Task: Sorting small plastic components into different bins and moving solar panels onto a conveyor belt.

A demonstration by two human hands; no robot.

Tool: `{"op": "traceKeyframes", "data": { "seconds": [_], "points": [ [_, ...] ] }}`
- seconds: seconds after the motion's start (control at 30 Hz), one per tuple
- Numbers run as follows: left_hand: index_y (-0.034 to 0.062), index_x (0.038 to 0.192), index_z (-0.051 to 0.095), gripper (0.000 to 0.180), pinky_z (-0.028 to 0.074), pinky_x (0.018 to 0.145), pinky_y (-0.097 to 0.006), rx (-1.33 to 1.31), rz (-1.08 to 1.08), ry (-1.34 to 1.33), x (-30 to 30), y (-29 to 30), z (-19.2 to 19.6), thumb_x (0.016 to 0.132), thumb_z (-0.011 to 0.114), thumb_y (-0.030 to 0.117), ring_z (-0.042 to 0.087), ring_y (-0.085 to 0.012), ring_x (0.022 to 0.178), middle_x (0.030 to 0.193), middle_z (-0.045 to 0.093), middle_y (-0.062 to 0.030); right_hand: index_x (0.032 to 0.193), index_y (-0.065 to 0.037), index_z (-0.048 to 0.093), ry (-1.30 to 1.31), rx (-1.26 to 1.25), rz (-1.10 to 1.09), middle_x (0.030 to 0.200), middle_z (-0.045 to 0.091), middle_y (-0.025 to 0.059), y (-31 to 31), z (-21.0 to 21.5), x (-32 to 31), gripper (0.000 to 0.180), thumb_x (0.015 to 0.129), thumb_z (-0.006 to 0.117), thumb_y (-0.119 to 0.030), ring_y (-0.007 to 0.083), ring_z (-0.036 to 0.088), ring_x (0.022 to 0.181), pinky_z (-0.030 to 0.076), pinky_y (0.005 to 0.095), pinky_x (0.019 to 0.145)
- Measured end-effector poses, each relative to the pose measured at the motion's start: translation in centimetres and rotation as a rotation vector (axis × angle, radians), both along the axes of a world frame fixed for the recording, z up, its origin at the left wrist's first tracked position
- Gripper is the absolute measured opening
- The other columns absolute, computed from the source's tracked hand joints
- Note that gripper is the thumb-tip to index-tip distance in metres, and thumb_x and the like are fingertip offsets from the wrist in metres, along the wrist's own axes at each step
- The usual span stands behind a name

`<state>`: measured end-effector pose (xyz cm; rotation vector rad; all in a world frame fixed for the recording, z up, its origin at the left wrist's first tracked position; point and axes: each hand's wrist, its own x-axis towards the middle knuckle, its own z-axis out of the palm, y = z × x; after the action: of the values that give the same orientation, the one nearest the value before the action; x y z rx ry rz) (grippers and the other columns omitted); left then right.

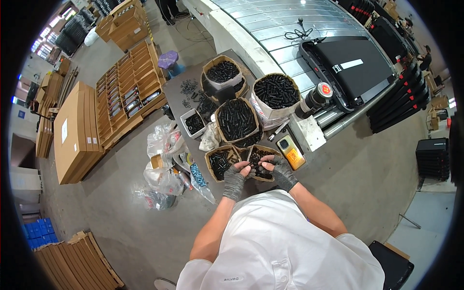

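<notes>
Both hands wear grey fingerless gloves and meet over two small cardboard bins at the bench's near edge. My left hand [237, 179] has thumb and fingertips pinched together; whatever is between them is too small to make out. Close to its right, my right hand [281, 170] is also closed at the fingertips, above the bin of small dark parts [259, 155]. Left of that stands a bin of black screws or pins [220, 163]. Farther back are a box of black cylindrical parts [237, 118], a bag of similar parts [276, 91] and another full box [223, 71].
A phone [291, 152] and a black cylindrical tool [313, 100] lie right of the bins. Beyond is a roller conveyor carrying a black panelled case [350, 70]. A white tray [193, 123], a crumpled cloth [210, 137] and plastic bags [163, 166] are to the left.
</notes>
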<state>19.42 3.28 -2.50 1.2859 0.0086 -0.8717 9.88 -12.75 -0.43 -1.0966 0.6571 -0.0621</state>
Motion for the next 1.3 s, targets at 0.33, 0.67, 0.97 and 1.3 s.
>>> {"op": "traceKeyframes", "data": {
  "seconds": [0.33, 0.67, 0.97, 1.3],
  "points": [
    [-0.0028, 0.108, 0.058, 0.024, 0.054, 0.077, -0.029, -0.058, 0.108, 0.11, -0.2, -0.8, -1.4, 0.087, 0.064, 0.006, 0.064, -0.0183, 0.085, 0.096, 0.065, -0.0117, 0.108, 0.0, 0.063, 0.019, -0.061, 0.021, 0.099, 0.067, 0.0085, 0.6, 0.3, 0.4, 0.024, 0.086, 0.062, -0.009, 0.0157, 0.061, 0.095, 0.047, 0.0285, 0.089],
    [-0.0018, 0.111, 0.055, 0.03, 0.055, 0.068, -0.029, -0.098, 0.171, 0.417, -0.4, -1.0, -2.0, 0.086, 0.066, 0.012, 0.063, -0.0188, 0.077, 0.092, 0.064, -0.0098, 0.104, -0.001, 0.064, -0.021, -0.551, 0.107, 0.098, 0.067, 0.0059, 1.9, 1.2, 0.9, 0.02, 0.087, 0.061, -0.01, 0.0149, 0.062, 0.091, 0.048, 0.028, 0.084],
    [0.0026, 0.107, 0.057, 0.027, 0.052, 0.062, -0.026, -0.263, 0.009, 0.487, 0.3, 0.0, -1.1, 0.087, 0.067, 0.017, 0.061, -0.0144, 0.071, 0.085, 0.065, -0.0067, 0.108, 0.0, 0.057, -0.051, 0.132, -0.018, 0.101, 0.064, 0.0112, 0.5, 0.5, 0.4, 0.02, 0.09, 0.059, -0.009, 0.0197, 0.062, 0.094, 0.051, 0.0311, 0.085],
    [0.003, 0.103, 0.058, 0.025, 0.05, 0.058, -0.025, -0.22, -0.142, 0.389, 0.0, -0.4, -0.3, 0.087, 0.067, 0.02, 0.061, -0.014, 0.069, 0.083, 0.066, -0.0067, 0.11, 0.0, 0.058, 0.067, 0.236, -0.008, 0.096, 0.063, 0.0074, 0.3, 1.2, 0.6, 0.024, 0.088, 0.062, -0.009, 0.0174, 0.061, 0.09, 0.052, 0.0303, 0.081]
  ]
}}
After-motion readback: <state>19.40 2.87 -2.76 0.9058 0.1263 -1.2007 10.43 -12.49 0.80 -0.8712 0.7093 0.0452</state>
